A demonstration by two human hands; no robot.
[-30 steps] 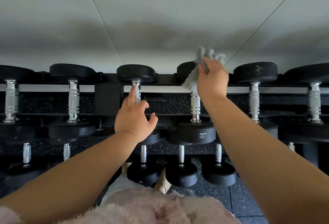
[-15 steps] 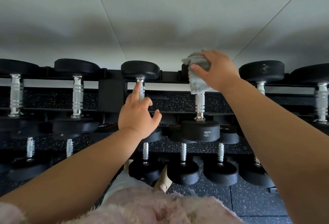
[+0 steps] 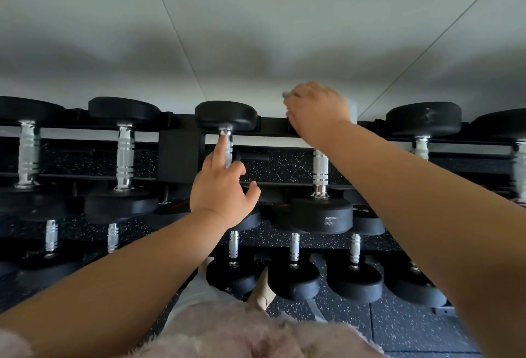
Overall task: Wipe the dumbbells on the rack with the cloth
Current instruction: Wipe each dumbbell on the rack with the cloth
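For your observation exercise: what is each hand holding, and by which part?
The right hand grips the cloth, bunched under its fingers on a dumbbell's far end; only a scrap shows. The left hand holds nothing; its forefinger lies along another dumbbell's handle.

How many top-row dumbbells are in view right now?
6 dumbbells. Left to right: two untouched, one touched by the left hand, one under the right hand and cloth, one beyond it, one cut off at the right edge. More may lie out of frame.
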